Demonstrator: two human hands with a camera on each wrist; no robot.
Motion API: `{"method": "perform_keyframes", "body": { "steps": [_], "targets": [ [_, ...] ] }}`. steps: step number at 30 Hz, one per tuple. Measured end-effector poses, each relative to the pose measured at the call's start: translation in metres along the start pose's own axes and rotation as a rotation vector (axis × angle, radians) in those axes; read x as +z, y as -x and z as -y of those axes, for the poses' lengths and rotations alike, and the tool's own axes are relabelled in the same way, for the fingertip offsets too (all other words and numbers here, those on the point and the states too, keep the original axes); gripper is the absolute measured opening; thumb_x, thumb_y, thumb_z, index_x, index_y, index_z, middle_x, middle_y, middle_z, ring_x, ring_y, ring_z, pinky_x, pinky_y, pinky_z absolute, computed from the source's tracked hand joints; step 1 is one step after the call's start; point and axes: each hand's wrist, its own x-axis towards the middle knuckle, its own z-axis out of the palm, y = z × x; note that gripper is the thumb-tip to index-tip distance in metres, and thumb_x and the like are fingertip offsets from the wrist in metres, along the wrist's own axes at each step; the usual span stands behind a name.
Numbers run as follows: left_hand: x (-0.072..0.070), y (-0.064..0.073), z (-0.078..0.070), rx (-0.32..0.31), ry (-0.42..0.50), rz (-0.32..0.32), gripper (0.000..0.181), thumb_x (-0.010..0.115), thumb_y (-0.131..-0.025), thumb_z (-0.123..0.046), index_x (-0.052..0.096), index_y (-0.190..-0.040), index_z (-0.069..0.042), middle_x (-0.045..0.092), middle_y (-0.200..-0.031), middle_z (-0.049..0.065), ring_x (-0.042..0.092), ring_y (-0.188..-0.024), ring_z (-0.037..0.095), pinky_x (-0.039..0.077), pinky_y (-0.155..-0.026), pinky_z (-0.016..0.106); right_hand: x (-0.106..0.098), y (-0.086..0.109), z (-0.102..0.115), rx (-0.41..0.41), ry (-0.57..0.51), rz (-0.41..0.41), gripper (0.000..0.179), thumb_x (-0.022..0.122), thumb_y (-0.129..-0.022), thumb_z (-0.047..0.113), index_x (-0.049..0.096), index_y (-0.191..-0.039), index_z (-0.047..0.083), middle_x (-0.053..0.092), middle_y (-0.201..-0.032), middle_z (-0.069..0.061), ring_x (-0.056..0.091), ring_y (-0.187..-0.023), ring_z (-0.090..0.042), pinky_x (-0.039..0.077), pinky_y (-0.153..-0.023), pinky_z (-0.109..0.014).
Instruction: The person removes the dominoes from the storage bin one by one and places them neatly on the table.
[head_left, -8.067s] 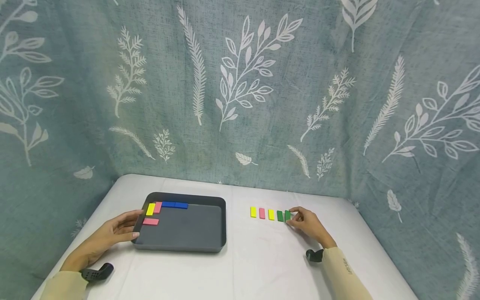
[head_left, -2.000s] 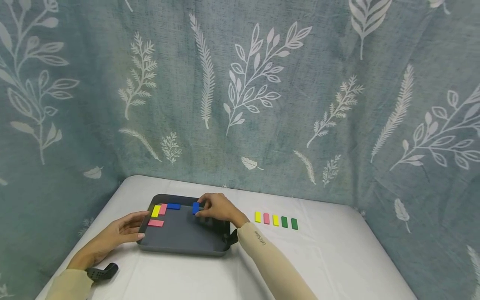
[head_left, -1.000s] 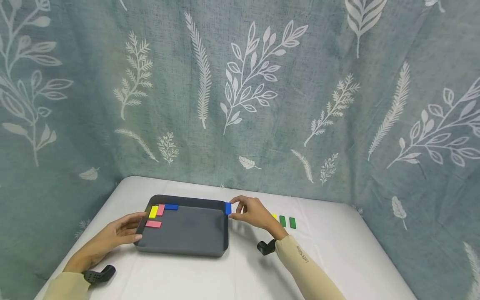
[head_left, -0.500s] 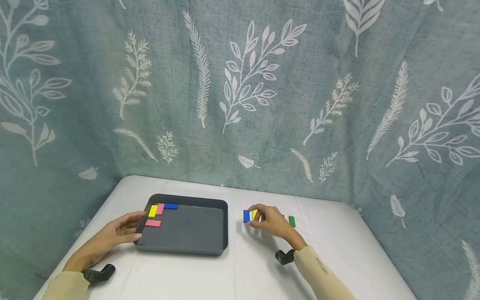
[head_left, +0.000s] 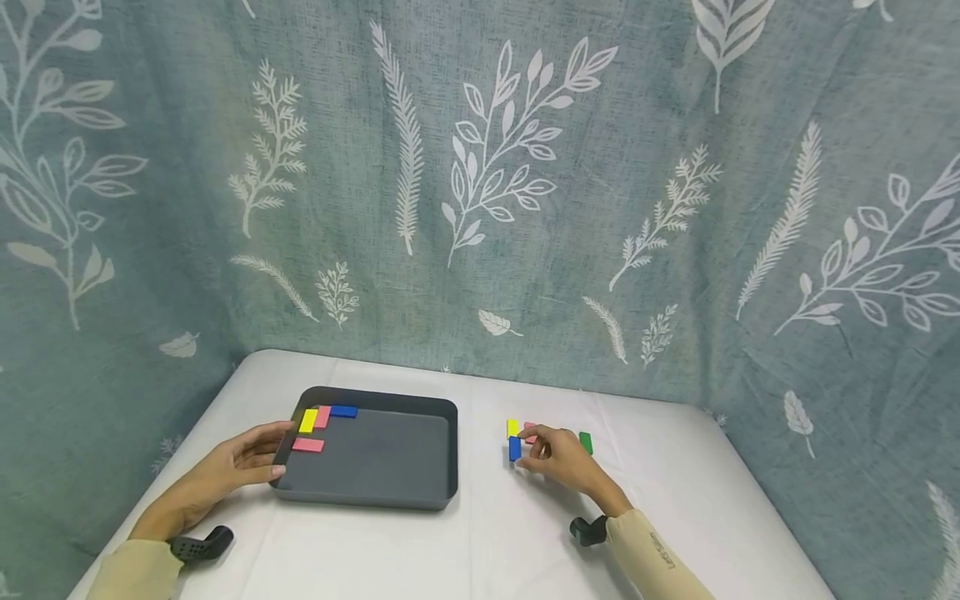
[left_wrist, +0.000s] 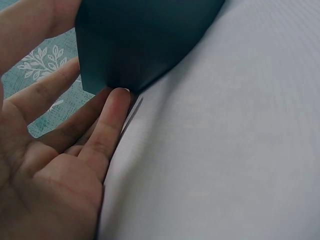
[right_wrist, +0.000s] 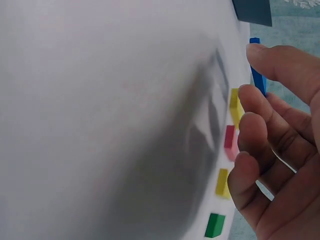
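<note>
My right hand [head_left: 566,461] pinches a small blue block [head_left: 514,448] between thumb and fingertips, just in front of the left end of a block row. In the right wrist view that blue block [right_wrist: 259,77] stands out past the fingertips. Of the row, a yellow block [head_left: 512,428], part of a pink block [head_left: 529,430] and a green block [head_left: 586,442] show; the hand hides the rest. At the left, my left hand [head_left: 232,468] rests against the side of a dark grey tray [head_left: 382,467], fingers extended and touching its wall.
Inside the tray, a yellow block [head_left: 308,421], a pink block [head_left: 322,417] and a blue block [head_left: 343,412] line the far left corner. Another pink block [head_left: 307,445] lies crosswise below them. A patterned curtain [head_left: 420,208] hangs behind the white table [head_left: 360,558].
Two blue blocks lay end to end in the tray earlier. My right hand took the right one, carried it over the tray's right wall and brought it to the row. My left hand stayed.
</note>
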Motion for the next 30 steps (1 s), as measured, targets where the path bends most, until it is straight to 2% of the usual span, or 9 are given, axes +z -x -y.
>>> {"method": "perform_keyframes", "body": {
  "steps": [9, 18, 30],
  "targets": [
    [0.001, -0.0007, -0.0014, -0.014, -0.002, -0.007, 0.08, 0.075, -0.096, -0.026, 0.031, -0.161, -0.013, 0.03, -0.162, 0.021, 0.039, -0.142, 0.042, 0.036, -0.114, 0.059, 0.0041, 0.0016, -0.0059, 0.063, -0.029, 0.021, 0.041, 0.083, -0.089, 0.023, 0.069, -0.124, 0.005, 0.064, -0.08, 0.005, 0.052, -0.064, -0.008, 0.045, -0.055, -0.023],
    [0.0011, -0.0006, 0.0004, -0.011, -0.004, -0.007, 0.08, 0.075, -0.096, -0.026, 0.031, -0.161, -0.012, 0.031, -0.162, 0.021, 0.04, -0.141, 0.041, 0.038, -0.113, 0.055, 0.0091, 0.0034, -0.0036, 0.064, -0.02, 0.03, 0.039, 0.083, -0.09, 0.021, 0.069, -0.122, 0.003, 0.062, -0.081, 0.005, 0.052, -0.066, -0.01, 0.044, -0.057, -0.022],
    [0.0012, -0.0017, 0.0008, -0.021, -0.001, -0.01, 0.082, 0.076, -0.095, -0.027, 0.03, -0.162, -0.013, 0.03, -0.163, 0.021, 0.04, -0.142, 0.041, 0.037, -0.114, 0.057, 0.0082, 0.0031, -0.0048, 0.084, -0.035, 0.064, 0.043, 0.083, -0.089, 0.026, 0.068, -0.123, 0.005, 0.061, -0.081, 0.004, 0.053, -0.067, -0.01, 0.046, -0.059, -0.023]
  ]
}}
